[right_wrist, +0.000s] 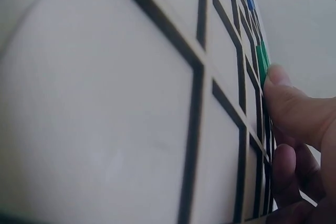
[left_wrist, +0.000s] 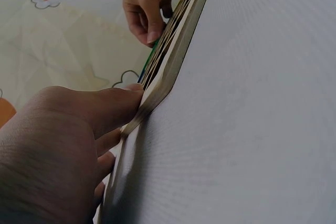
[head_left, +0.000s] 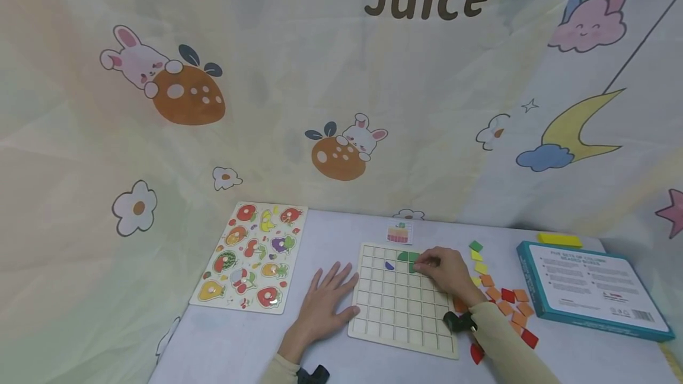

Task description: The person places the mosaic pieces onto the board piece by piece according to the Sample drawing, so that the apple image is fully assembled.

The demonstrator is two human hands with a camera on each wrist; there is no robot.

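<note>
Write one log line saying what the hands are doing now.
left hand flat, steadying grid board | right hand pressing green piece into board

looks like a kids' play corner at home or a nursery, cartoon backdrop cloth [head_left: 299,76] w/ bunnies, rainbow, moon & "Juice" print, table [head_left: 224,342] w/ fruit peg puzzle [head_left: 251,256], wooden grid board [head_left: 400,304], loose coloured tiles [head_left: 507,307], boxed game [head_left: 592,289]
</note>
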